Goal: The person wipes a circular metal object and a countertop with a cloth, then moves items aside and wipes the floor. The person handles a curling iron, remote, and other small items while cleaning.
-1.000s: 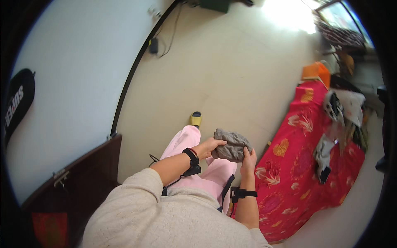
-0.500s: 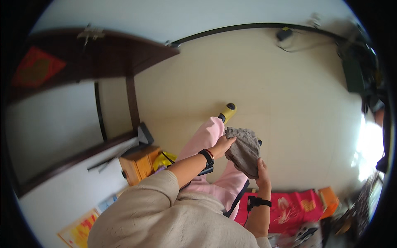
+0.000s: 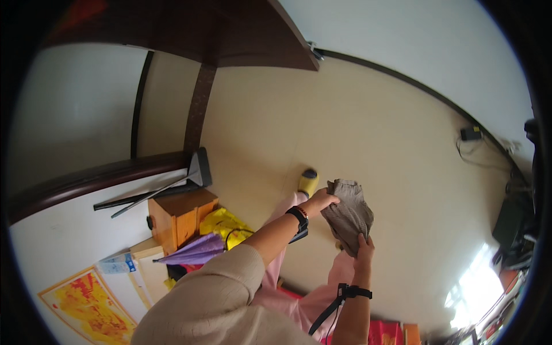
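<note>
A grey-brown, ribbed piece of cloth (image 3: 351, 215) hangs between my two hands, in front of my legs. Its upper edge looks gathered, and its exact kind I cannot tell. My left hand (image 3: 323, 200) pinches it at the upper left edge, thumb on top. At the lower right edge my right hand (image 3: 364, 249) grips it, with the fingers partly hidden behind the cloth. Black straps go round both wrists. Below the cloth are my pink trousers (image 3: 340, 273) and a yellow shoe (image 3: 309, 183) on the pale floor.
An open dark wooden door (image 3: 247, 40) stands at the upper left. Along the left wall are a broom and dustpan (image 3: 198, 168), a small wooden cabinet (image 3: 178, 221), a purple umbrella (image 3: 195, 250) and a yellow bag (image 3: 221, 225). A black adapter (image 3: 470, 134) with its cord lies at the right.
My view has turned, so the door, cabinet and adapter sit elsewhere in the picture. Both hands still hold the cloth, which now looks narrower and more stretched out lengthwise.
</note>
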A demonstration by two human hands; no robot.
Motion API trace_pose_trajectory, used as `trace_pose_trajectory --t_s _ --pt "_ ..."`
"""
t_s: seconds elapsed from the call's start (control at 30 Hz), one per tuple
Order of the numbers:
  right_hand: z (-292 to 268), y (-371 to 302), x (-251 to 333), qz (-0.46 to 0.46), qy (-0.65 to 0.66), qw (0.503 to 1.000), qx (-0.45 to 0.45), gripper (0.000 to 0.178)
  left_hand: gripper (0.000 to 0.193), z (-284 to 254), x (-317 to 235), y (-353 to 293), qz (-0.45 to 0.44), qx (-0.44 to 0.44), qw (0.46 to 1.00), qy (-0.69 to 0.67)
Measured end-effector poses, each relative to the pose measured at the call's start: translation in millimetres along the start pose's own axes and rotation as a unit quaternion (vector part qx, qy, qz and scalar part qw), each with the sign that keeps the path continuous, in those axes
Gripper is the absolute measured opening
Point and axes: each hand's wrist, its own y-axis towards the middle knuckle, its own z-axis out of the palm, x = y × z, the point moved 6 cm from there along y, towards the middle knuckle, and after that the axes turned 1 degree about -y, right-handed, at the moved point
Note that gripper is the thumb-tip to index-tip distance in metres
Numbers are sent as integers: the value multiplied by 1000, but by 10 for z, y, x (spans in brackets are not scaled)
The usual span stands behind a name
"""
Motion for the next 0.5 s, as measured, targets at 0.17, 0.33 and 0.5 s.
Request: trace_pose_trajectory --t_s 0.17,0.33,0.5 --pt "1997 1097 338 -128 -98 982 100 51 25 -1964 -423 808 89 -204 967 127" --pt "3453 2132 534 -278 -329 888 159 49 13 -3279 -157 1343 108 -355 923 106" --pt "4388 2677 519 -379 -414 799 215 44 54 -4018 828 1700 -39 -353 933 -58"
